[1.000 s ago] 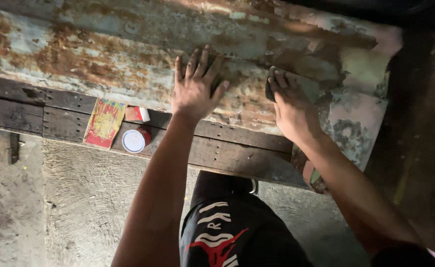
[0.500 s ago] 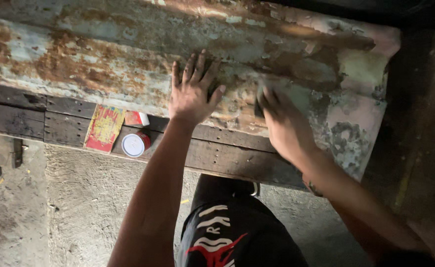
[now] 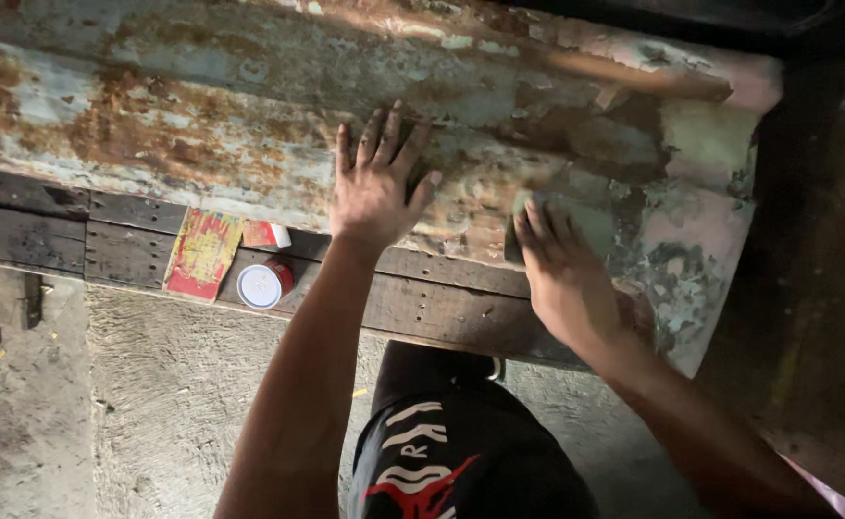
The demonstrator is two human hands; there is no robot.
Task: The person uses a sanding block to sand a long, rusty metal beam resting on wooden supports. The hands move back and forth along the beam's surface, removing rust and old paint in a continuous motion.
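From the head view I look down on a long rusted metal panel, its pale blue-green paint flaking, lying across a dark plank bench. My left hand lies flat on the panel near its middle, fingers spread wide, palm pressed down, gripping nothing. My right hand sits just to the right, near the panel's front edge, fingers close together and curled over a small dark sanding block; only its left edge shows past the fingertips, so I cannot tell its full shape. Around that hand the surface looks paler and smoother than the rust further left. The panel's right end overhangs the bench, mottled pink and grey. On the bare strip of bench in front of the panel, left of my left forearm, lies a red and yellow flat packet, then a small red and white box tucked against the panel's edge, then a round red tin with a white lid just beside both. Below the bench is a rough concrete floor. My dark shorts with white and red print fill the lower middle. The far right is too dark to read.
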